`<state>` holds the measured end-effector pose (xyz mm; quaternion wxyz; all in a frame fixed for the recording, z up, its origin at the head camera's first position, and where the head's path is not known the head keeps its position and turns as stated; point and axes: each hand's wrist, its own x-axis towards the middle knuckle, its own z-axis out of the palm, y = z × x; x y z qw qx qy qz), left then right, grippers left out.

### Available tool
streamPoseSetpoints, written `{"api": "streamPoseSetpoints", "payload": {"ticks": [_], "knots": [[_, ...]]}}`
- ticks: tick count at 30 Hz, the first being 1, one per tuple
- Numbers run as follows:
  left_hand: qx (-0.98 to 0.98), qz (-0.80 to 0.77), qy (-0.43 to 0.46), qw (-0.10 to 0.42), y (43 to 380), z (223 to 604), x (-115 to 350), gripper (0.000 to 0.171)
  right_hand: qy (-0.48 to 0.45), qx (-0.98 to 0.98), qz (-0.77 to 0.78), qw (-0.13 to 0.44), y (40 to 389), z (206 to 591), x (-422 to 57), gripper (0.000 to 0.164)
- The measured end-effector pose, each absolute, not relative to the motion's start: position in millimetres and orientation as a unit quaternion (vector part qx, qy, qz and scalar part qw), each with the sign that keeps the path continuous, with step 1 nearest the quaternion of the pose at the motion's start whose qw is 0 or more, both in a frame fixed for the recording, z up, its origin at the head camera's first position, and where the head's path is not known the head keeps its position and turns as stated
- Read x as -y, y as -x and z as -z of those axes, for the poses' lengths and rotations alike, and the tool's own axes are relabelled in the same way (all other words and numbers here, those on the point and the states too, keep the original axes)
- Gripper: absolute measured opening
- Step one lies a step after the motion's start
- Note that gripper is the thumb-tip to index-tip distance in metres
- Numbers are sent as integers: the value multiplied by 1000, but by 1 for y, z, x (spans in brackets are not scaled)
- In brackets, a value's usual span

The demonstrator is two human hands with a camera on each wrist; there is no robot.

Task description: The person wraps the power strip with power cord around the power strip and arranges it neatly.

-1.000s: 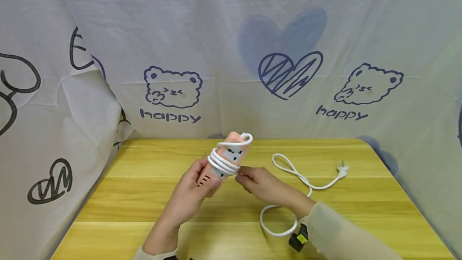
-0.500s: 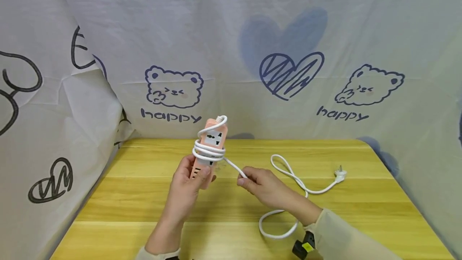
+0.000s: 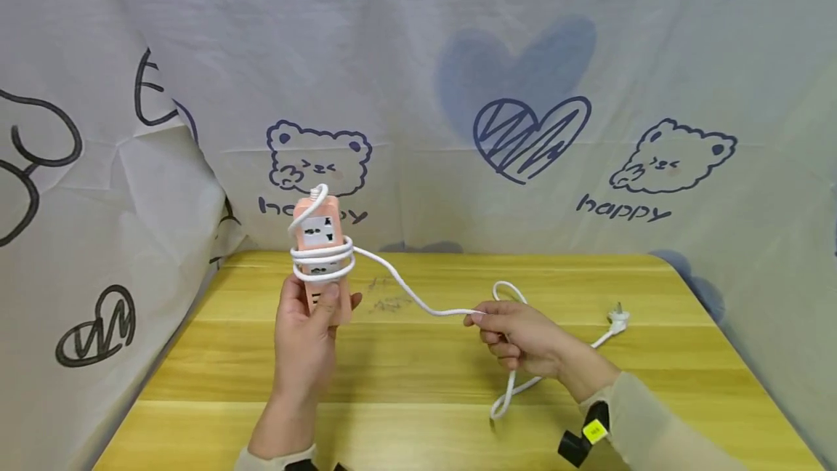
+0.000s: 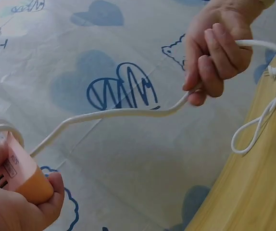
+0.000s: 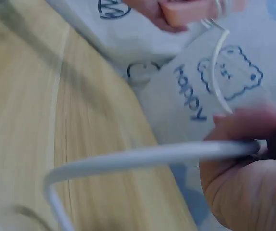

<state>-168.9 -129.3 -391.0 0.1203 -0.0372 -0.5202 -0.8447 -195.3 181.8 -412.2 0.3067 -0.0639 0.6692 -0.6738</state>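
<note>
My left hand (image 3: 306, 344) grips the lower end of a pink power strip (image 3: 319, 230), holding it upright above the table. Several turns of its white cord (image 3: 400, 276) wrap round the strip's middle. From there the cord runs across to my right hand (image 3: 523, 336), which pinches it between thumb and fingers. In the left wrist view the stretch of cord (image 4: 123, 113) between the hands bends slightly. Past my right hand the cord loops down onto the table, ending in a white plug (image 3: 617, 320) at the right.
The wooden table (image 3: 418, 376) spreads beneath both hands. A pale curtain (image 3: 418, 93) printed with hearts and bears hangs behind it and along the left side. A black device with a yellow label (image 3: 585, 435) is strapped at my right wrist.
My left hand has moved left and up with the power strip, turning it upright. My right hand has moved right, drawing out a longer stretch of cord between the hands.
</note>
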Motion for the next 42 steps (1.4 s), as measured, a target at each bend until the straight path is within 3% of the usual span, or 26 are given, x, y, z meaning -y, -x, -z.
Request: {"api": "streamPoseSetpoints", "payload": {"ticks": [3, 6, 10, 14, 18, 23, 32, 37, 42], "knots": [[518, 846, 2, 124, 171, 390, 135, 33, 92, -712, 634, 288, 195, 416, -191, 26], [527, 840, -34, 121, 173, 389, 139, 33, 188, -833, 469, 223, 189, 412, -194, 24], [549, 824, -75, 122, 178, 391, 145, 35, 319, -918, 228, 58, 174, 398, -192, 20], [585, 796, -100, 123, 180, 391, 153, 43, 386, -902, 126, -148, 170, 384, -194, 32], [612, 776, -107, 111, 180, 388, 160, 47, 397, -875, 104, -259, 173, 371, -198, 43], [665, 732, -107, 104, 179, 389, 165, 52, 407, -860, 80, -298, 171, 365, -198, 50], [862, 475, -92, 150, 185, 412, 153, 56, 514, -798, 32, -313, 157, 348, -178, 37], [914, 376, -4, 151, 182, 427, 130, 49, 544, -778, 46, -310, 154, 330, -165, 33], [942, 281, 157, 93, 172, 438, 103, 37, 539, -765, 80, -343, 171, 319, -161, 32]]}}
